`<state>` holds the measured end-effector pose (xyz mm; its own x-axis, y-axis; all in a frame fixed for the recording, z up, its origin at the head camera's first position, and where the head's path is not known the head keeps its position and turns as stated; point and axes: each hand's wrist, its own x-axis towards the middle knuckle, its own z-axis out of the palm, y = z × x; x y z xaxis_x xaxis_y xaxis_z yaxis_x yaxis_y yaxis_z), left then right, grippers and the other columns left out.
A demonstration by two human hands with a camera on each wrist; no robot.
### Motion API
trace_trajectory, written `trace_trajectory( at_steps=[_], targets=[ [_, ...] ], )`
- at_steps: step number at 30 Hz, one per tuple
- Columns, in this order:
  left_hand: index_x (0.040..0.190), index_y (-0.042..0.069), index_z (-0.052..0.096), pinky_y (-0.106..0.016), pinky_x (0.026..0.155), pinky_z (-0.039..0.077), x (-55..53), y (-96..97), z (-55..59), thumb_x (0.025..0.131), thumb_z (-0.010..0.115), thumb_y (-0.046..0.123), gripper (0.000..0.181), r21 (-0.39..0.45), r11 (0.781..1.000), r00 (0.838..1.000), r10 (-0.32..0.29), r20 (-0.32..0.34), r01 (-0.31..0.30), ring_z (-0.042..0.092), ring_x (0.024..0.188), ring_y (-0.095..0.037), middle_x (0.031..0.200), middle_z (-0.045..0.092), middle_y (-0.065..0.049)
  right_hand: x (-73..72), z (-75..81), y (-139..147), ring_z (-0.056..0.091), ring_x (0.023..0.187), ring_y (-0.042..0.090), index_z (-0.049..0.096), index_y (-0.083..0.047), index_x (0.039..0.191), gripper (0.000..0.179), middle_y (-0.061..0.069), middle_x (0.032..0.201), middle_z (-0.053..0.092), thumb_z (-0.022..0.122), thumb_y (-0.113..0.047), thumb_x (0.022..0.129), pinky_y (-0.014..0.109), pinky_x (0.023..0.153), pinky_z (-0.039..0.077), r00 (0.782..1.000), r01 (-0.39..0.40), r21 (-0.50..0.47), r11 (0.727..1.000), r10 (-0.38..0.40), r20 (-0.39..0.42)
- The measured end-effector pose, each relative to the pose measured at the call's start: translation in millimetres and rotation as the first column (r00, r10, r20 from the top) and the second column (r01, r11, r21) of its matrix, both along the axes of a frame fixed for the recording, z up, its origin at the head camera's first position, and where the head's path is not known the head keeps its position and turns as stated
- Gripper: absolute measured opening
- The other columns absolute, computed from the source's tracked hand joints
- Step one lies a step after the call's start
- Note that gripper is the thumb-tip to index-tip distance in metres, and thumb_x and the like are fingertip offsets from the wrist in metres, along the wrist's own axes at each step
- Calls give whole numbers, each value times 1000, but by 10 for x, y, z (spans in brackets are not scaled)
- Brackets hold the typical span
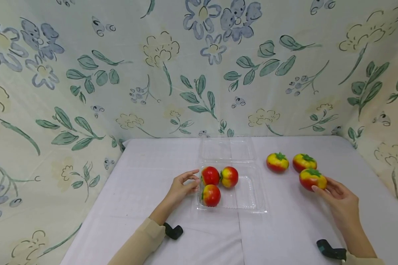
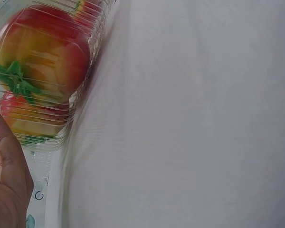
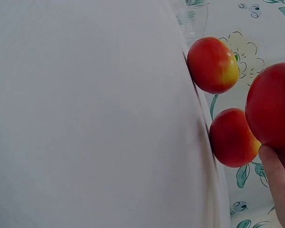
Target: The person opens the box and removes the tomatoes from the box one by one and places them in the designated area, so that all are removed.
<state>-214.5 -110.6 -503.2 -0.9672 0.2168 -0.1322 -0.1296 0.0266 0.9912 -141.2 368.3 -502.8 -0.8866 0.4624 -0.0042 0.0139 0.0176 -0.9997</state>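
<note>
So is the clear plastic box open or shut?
The clear box is open: its lid lies folded back behind it, leaving the three fruits inside uncovered.

Through my left wrist feed I saw the left hand (image 2: 9,178) reach up beside a clear ribbed plastic container (image 2: 59,141); red-and-yellow fruits (image 2: 47,52) with green calyxes showed through its wall. The white-covered tabletop (image 2: 180,118) filled the right.

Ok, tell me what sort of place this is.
Likely a staged tabletop set, not a working kitchen: floral-print fabric hangs behind a white-covered table, and an open clear plastic clamshell lies on it.
</note>
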Motion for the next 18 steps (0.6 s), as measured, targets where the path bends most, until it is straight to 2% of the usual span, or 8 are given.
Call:
trace_trajectory(
  at_steps=[8,14,18],
  targets=[
    [137,9,60,-26,76,59,-3,5,-5,94,70,9,44,3,1000,1000,6,6,-6,66,74,-14,108,61,-10,-7,23,71,57,103,-4,55,-7,142,67,-11,117,60,83,-9,81,8,74,51,999,22,-92,996,-26,-39],
    [137,7,60,-26,76,59,-4,1,-6,94,70,10,44,2,1000,1000,2,-3,-2,66,73,-14,108,61,-10,-32,68,112,53,111,-1,51,-8,145,73,-9,126,57,85,-14,80,6,73,50,998,68,-101,993,-67,14],
    [137,9,60,-26,77,59,-7,2,-7,94,71,11,45,-2,1000,1000,4,7,-4,66,74,-14,109,61,-10,-46,107,145,54,112,2,51,-8,145,74,-9,123,58,85,-9,79,8,73,51,997,72,-176,982,-76,-16]
  ],
)
